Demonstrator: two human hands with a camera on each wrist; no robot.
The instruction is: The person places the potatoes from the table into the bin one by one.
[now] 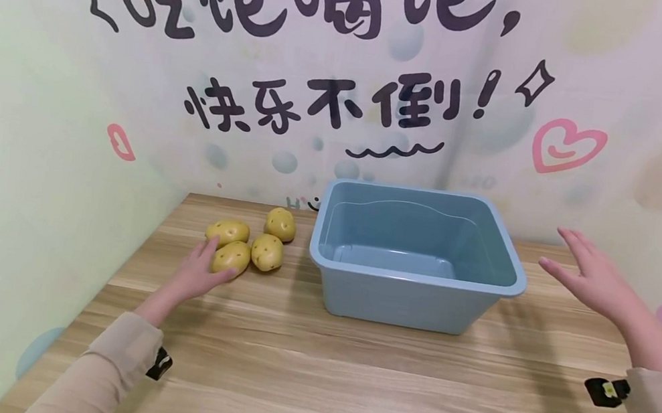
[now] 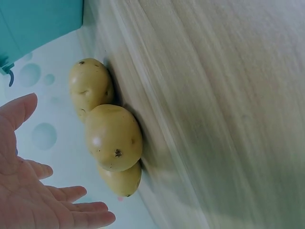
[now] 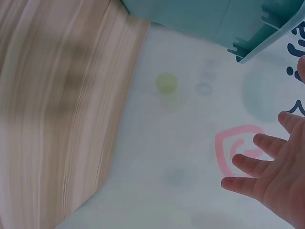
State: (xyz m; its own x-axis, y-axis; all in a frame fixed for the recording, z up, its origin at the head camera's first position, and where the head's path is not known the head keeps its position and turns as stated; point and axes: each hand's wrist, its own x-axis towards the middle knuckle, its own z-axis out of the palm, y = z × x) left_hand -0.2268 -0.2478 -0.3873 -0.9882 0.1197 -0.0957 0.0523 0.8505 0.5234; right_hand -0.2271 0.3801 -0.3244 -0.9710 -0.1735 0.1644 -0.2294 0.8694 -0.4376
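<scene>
The left hand [image 1: 196, 276] has its fingers loosely extended and parted, gripping nothing, over the near left potato [image 1: 232, 258]; contact is hard to judge from the head view, though the left wrist view shows backdrop between fingers and potatoes. The right hand [image 1: 598, 285] is spread in the air to the right of the bin, also gripping nothing. Four rounded yellow potatoes [image 1: 267, 254] lie clustered left of the bin, smooth and slightly glossy, with small dark pits. The blue bin [image 1: 393, 302] is smooth, apparently plastic, with tapering walls, rounded corners and a rolled rim. Beneath runs a table [image 1: 349, 383] with streaky wood grain; behind hangs a pale backdrop [image 1: 313, 144] with black lettering and pink hearts. The left hand covers part of the near potato, the left wrist view makes out only three potatoes, and both wrist views cut off the bin.
</scene>
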